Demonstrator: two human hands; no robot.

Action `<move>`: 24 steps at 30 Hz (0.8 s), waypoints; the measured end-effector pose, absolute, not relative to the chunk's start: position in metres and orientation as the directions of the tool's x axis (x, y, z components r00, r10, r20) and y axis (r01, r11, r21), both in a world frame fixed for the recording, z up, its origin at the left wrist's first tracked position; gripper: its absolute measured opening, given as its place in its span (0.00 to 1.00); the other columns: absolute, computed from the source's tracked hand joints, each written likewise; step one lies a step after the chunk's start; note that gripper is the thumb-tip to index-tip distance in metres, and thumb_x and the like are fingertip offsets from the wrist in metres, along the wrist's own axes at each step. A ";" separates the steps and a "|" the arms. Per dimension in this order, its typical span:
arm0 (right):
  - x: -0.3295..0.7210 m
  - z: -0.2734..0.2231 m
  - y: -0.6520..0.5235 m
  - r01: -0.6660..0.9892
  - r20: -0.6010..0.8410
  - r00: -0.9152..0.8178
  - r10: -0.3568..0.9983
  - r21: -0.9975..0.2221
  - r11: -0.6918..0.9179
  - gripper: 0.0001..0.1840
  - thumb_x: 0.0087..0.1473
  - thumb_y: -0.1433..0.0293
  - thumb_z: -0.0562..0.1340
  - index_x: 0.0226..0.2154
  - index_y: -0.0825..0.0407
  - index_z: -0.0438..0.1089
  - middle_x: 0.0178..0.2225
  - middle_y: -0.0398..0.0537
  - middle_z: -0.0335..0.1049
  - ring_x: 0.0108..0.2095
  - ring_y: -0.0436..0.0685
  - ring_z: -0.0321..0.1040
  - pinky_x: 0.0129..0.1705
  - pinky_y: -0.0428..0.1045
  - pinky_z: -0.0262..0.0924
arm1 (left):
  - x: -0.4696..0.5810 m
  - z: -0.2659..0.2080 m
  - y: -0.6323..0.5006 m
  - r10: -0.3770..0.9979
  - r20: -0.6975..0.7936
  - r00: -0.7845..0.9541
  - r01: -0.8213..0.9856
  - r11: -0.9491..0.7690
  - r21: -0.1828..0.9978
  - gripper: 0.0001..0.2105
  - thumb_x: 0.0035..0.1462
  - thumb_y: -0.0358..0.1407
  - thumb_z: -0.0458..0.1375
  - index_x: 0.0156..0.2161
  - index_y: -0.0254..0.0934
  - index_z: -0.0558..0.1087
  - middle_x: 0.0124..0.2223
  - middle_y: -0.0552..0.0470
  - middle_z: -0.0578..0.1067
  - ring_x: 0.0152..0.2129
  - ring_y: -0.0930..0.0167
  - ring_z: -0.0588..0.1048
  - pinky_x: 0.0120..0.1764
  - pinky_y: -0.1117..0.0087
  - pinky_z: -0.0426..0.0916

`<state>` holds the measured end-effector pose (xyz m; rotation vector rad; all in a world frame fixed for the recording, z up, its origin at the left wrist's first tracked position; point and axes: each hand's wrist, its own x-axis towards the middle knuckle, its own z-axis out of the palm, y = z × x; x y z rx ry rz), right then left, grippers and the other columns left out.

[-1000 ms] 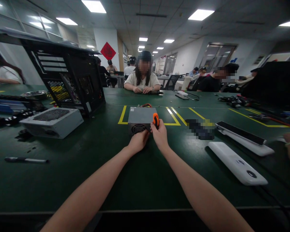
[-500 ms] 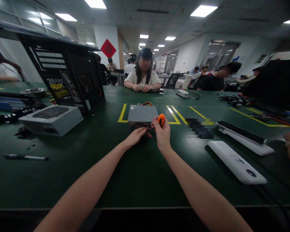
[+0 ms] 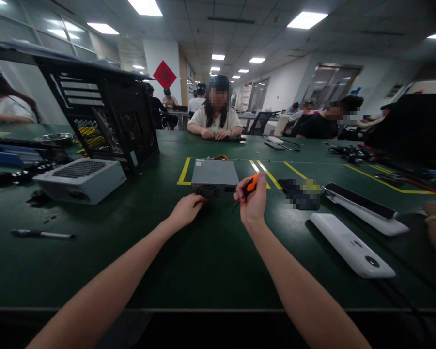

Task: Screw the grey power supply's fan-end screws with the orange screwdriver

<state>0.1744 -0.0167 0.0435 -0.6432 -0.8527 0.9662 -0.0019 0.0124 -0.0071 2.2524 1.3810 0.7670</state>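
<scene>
A grey computer power supply [image 3: 215, 172] lies on the green table in front of me, its fan grille facing me and coloured wires at its back. At its lower front left corner is my left hand [image 3: 185, 209], closed, fingertips and thumb gripping the edge; the exact contact is partly hidden. My right hand [image 3: 253, 206] is wrapped round an orange and black screwdriver [image 3: 252, 185], just off the front right corner of the supply. The screwdriver's thin dark shaft slants down to the left, apart from the casing.
On the left stand an open black computer case [image 3: 105, 111] and another power supply [image 3: 82, 179], with a marker pen [image 3: 43, 234] nearer. To the right lie a white device [image 3: 352, 245], a phone on a white stand [image 3: 359, 201] and cables. Across the table sits a person [image 3: 215, 114].
My right hand has drawn back to the right with the screwdriver, baring its shaft. My left hand has slid left from the supply's front middle to its left corner.
</scene>
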 end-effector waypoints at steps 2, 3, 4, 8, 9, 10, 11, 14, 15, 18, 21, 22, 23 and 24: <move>0.175 0.048 -0.020 -0.479 0.322 0.290 0.901 -0.767 0.428 0.24 0.53 0.50 0.50 0.19 0.50 0.57 0.15 0.35 0.51 0.13 0.44 0.44 0.16 0.43 0.42 | -0.004 -0.011 0.008 0.883 0.261 0.390 0.763 -0.468 0.445 0.12 0.57 0.31 0.50 0.42 0.37 0.74 0.46 0.47 0.72 0.43 0.65 0.70 0.47 0.64 0.64; 0.175 0.049 -0.021 -0.481 0.323 0.285 0.902 -0.766 0.426 0.24 0.53 0.50 0.50 0.19 0.50 0.57 0.14 0.35 0.51 0.13 0.44 0.44 0.16 0.43 0.42 | -0.004 -0.013 0.006 0.879 0.261 0.399 0.784 -0.475 0.400 0.12 0.57 0.32 0.50 0.43 0.37 0.74 0.46 0.47 0.72 0.44 0.64 0.69 0.47 0.64 0.64; 0.174 0.050 -0.022 -0.473 0.324 0.282 0.903 -0.772 0.425 0.24 0.53 0.49 0.50 0.18 0.50 0.57 0.14 0.35 0.51 0.13 0.44 0.44 0.16 0.43 0.42 | -0.003 -0.014 0.005 0.878 0.259 0.401 0.803 -0.474 0.363 0.12 0.57 0.32 0.51 0.43 0.38 0.74 0.46 0.47 0.71 0.44 0.64 0.69 0.47 0.64 0.64; 0.172 0.050 -0.025 -0.442 0.320 0.274 0.907 -0.796 0.414 0.24 0.51 0.48 0.50 0.19 0.50 0.57 0.14 0.35 0.51 0.13 0.44 0.44 0.16 0.43 0.43 | 0.003 -0.016 0.007 0.896 0.246 0.370 0.854 -0.432 0.290 0.09 0.57 0.34 0.53 0.40 0.38 0.74 0.44 0.48 0.71 0.42 0.65 0.69 0.44 0.67 0.65; 0.172 0.050 -0.025 -0.448 0.319 0.269 0.909 -0.794 0.411 0.25 0.51 0.47 0.50 0.19 0.50 0.57 0.14 0.35 0.51 0.13 0.44 0.44 0.16 0.43 0.43 | 0.005 -0.016 0.007 0.900 0.249 0.358 0.861 -0.422 0.284 0.08 0.57 0.33 0.52 0.39 0.38 0.74 0.43 0.48 0.71 0.42 0.66 0.69 0.43 0.67 0.65; 0.172 0.050 -0.026 -0.459 0.321 0.263 0.910 -0.788 0.411 0.25 0.51 0.48 0.51 0.19 0.50 0.57 0.14 0.35 0.51 0.13 0.44 0.44 0.16 0.43 0.43 | 0.006 -0.017 0.008 0.902 0.253 0.350 0.866 -0.415 0.279 0.08 0.57 0.33 0.52 0.38 0.38 0.74 0.43 0.48 0.71 0.41 0.66 0.69 0.42 0.67 0.65; 0.172 0.050 -0.026 -0.472 0.326 0.255 0.910 -0.780 0.411 0.24 0.51 0.48 0.51 0.19 0.50 0.58 0.14 0.35 0.51 0.13 0.44 0.44 0.16 0.44 0.43 | 0.006 -0.017 0.008 0.902 0.258 0.345 0.870 -0.411 0.274 0.08 0.58 0.33 0.52 0.38 0.37 0.73 0.42 0.48 0.71 0.41 0.66 0.69 0.42 0.67 0.65; 0.172 0.050 -0.027 -0.487 0.346 0.228 0.910 -0.769 0.414 0.23 0.52 0.50 0.52 0.19 0.50 0.59 0.13 0.35 0.53 0.13 0.44 0.47 0.17 0.44 0.45 | 0.007 -0.018 0.008 0.898 0.270 0.346 0.875 -0.413 0.251 0.08 0.58 0.32 0.50 0.38 0.36 0.71 0.42 0.47 0.70 0.40 0.65 0.68 0.41 0.66 0.65; 0.172 0.051 -0.027 -0.480 0.348 0.223 0.910 -0.773 0.414 0.23 0.52 0.51 0.52 0.19 0.50 0.60 0.13 0.36 0.54 0.13 0.44 0.47 0.18 0.44 0.46 | 0.007 -0.018 0.008 0.895 0.271 0.353 0.874 -0.419 0.245 0.08 0.59 0.32 0.50 0.38 0.35 0.71 0.42 0.46 0.69 0.40 0.65 0.68 0.41 0.65 0.65; 0.172 0.051 -0.027 -0.441 0.350 0.228 0.909 -0.795 0.417 0.23 0.52 0.50 0.52 0.19 0.50 0.60 0.13 0.36 0.55 0.14 0.45 0.48 0.18 0.44 0.47 | 0.006 -0.019 0.008 0.887 0.270 0.376 0.864 -0.440 0.242 0.07 0.58 0.31 0.51 0.38 0.35 0.71 0.42 0.46 0.69 0.40 0.65 0.67 0.42 0.65 0.64; 0.172 0.049 -0.026 -0.403 0.347 0.237 0.907 -0.815 0.417 0.23 0.51 0.49 0.51 0.19 0.50 0.61 0.14 0.36 0.55 0.14 0.45 0.49 0.18 0.44 0.46 | 0.004 -0.020 0.009 0.887 0.269 0.376 0.856 -0.443 0.266 0.06 0.57 0.31 0.52 0.36 0.35 0.71 0.42 0.46 0.69 0.39 0.65 0.68 0.41 0.65 0.64; 0.171 0.048 -0.026 -0.396 0.346 0.237 0.908 -0.819 0.416 0.23 0.51 0.49 0.52 0.19 0.50 0.61 0.14 0.36 0.55 0.14 0.44 0.49 0.19 0.44 0.46 | 0.003 -0.021 0.010 0.888 0.271 0.371 0.854 -0.441 0.276 0.06 0.57 0.31 0.52 0.36 0.34 0.70 0.41 0.45 0.69 0.39 0.64 0.68 0.41 0.64 0.64; 0.171 0.047 -0.025 -0.391 0.346 0.233 0.909 -0.822 0.413 0.23 0.51 0.49 0.52 0.20 0.50 0.61 0.14 0.36 0.55 0.15 0.44 0.50 0.19 0.44 0.46 | 0.003 -0.022 0.011 0.889 0.276 0.365 0.852 -0.438 0.286 0.06 0.57 0.31 0.51 0.35 0.33 0.70 0.41 0.44 0.69 0.39 0.64 0.68 0.42 0.63 0.64; 0.170 0.046 -0.025 -0.388 0.345 0.226 0.911 -0.826 0.409 0.22 0.50 0.50 0.53 0.20 0.50 0.60 0.14 0.36 0.55 0.15 0.44 0.50 0.19 0.44 0.46 | 0.002 -0.023 0.012 0.890 0.282 0.357 0.850 -0.435 0.297 0.05 0.57 0.30 0.51 0.35 0.32 0.70 0.41 0.44 0.69 0.39 0.63 0.68 0.42 0.62 0.64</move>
